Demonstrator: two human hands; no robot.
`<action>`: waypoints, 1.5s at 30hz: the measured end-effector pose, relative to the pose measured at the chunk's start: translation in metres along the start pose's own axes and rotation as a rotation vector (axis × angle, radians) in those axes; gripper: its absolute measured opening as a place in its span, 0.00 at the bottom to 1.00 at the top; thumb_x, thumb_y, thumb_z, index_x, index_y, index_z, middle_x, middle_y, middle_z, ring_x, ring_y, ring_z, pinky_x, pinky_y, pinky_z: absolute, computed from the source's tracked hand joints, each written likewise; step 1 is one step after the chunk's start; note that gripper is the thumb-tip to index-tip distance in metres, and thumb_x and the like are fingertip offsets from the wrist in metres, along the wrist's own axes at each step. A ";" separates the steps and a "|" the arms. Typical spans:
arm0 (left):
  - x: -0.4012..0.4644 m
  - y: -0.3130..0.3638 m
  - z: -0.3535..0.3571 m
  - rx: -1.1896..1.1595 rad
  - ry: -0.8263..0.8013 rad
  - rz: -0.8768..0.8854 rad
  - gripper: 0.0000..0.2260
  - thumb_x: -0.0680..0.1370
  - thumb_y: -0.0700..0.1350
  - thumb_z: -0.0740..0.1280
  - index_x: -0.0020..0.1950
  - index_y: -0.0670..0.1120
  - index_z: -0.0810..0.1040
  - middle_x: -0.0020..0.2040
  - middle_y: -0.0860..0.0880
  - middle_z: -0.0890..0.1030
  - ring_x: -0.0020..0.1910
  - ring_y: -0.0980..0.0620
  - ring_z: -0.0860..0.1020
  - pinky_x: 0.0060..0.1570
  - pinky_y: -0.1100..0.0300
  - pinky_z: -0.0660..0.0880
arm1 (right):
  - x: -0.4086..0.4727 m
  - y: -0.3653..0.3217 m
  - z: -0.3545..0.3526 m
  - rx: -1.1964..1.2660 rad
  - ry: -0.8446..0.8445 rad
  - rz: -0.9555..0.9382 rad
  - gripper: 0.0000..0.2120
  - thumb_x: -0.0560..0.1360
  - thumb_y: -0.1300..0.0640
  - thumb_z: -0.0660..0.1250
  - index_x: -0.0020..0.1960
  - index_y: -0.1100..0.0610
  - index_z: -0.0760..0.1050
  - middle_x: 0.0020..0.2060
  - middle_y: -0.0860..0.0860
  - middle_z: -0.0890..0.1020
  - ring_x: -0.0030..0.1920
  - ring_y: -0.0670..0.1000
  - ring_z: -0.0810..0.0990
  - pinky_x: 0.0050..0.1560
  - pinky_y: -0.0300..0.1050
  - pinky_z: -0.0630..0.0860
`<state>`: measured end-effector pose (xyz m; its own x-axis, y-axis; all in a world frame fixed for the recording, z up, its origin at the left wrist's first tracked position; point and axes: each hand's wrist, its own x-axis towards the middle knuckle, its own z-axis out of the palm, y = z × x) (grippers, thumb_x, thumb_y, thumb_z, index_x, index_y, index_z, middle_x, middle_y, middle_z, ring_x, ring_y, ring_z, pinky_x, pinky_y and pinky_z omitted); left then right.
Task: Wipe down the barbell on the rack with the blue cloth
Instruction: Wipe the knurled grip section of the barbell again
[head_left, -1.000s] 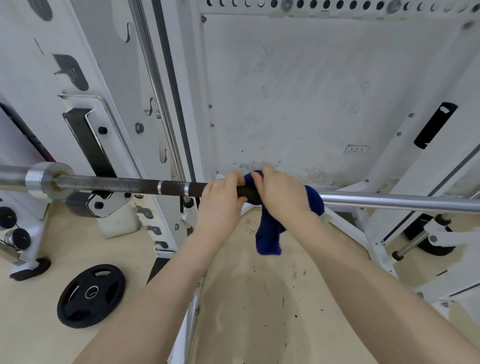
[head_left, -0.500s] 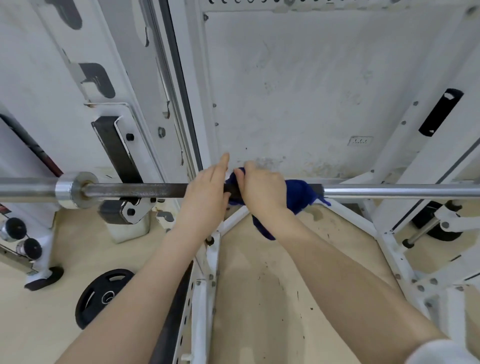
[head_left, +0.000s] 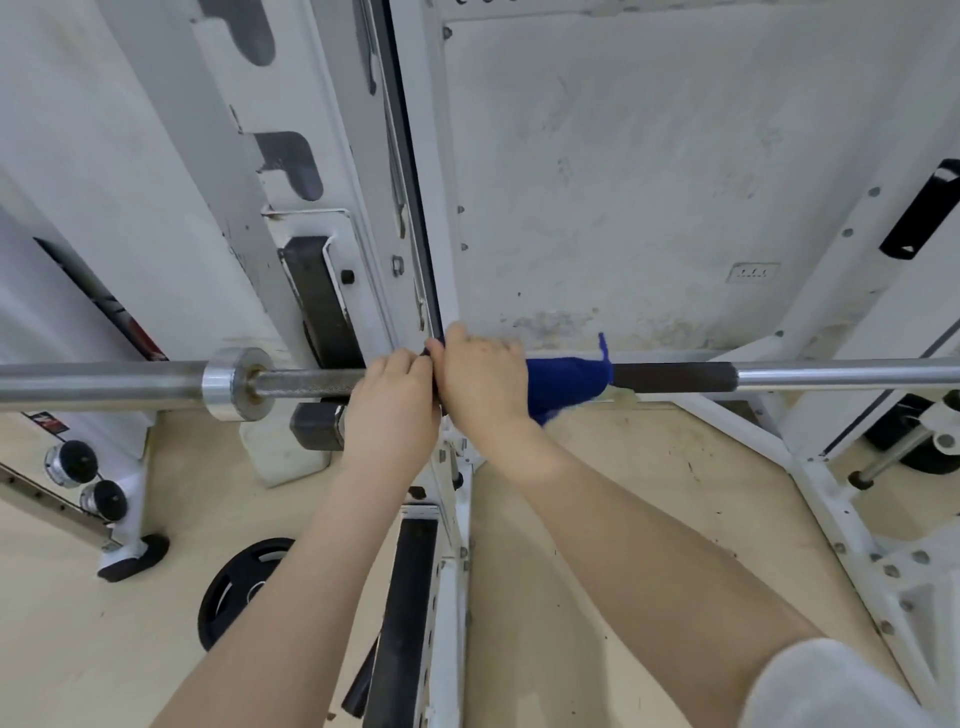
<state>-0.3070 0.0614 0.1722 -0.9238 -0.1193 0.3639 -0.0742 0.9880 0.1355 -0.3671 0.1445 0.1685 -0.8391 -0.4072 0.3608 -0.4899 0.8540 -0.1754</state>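
The barbell (head_left: 779, 376) runs across the view at mid height, resting on the white rack (head_left: 363, 208), with a steel collar (head_left: 231, 383) at the left. A blue cloth (head_left: 563, 379) is wrapped around the bar just right of centre. My right hand (head_left: 480, 379) is closed over the cloth and the bar. Touching it on the left, my left hand (head_left: 389, 400) grips the knurled bar; a dark edge of cloth shows between the two hands.
A black weight plate (head_left: 234, 587) lies on the floor at lower left. Plate storage pegs (head_left: 83, 478) stick out at far left. White rack base beams (head_left: 831, 509) spread over the tan floor at right. A black hook (head_left: 322, 301) holds the bar.
Both hands and the cloth have slid left along the bar toward the collar. A dark stretch of bar is now uncovered to the right of the cloth, which no longer hangs down.
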 end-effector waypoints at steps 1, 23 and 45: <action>0.001 -0.003 0.001 0.004 0.007 0.013 0.08 0.68 0.34 0.69 0.46 0.36 0.77 0.42 0.39 0.78 0.43 0.38 0.75 0.38 0.49 0.72 | 0.000 0.000 0.001 0.007 0.000 -0.014 0.18 0.82 0.48 0.48 0.51 0.59 0.70 0.43 0.56 0.83 0.44 0.58 0.80 0.45 0.50 0.67; 0.003 -0.018 0.001 -0.214 0.051 -0.074 0.11 0.76 0.43 0.65 0.58 0.46 0.71 0.51 0.48 0.77 0.54 0.48 0.71 0.42 0.60 0.62 | -0.017 0.058 0.013 -0.325 0.394 -0.112 0.13 0.76 0.52 0.56 0.40 0.56 0.75 0.30 0.52 0.77 0.30 0.56 0.76 0.35 0.44 0.72; 0.005 0.056 0.026 -0.170 0.049 0.232 0.19 0.71 0.41 0.71 0.61 0.43 0.76 0.52 0.43 0.80 0.54 0.40 0.76 0.55 0.46 0.69 | -0.034 0.112 -0.012 -0.224 0.323 0.213 0.16 0.74 0.52 0.54 0.33 0.58 0.73 0.23 0.53 0.77 0.27 0.56 0.76 0.36 0.44 0.71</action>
<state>-0.3261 0.1182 0.1573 -0.8892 0.0995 0.4466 0.2050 0.9592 0.1945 -0.3907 0.2577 0.1480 -0.7813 -0.1226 0.6120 -0.2205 0.9715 -0.0869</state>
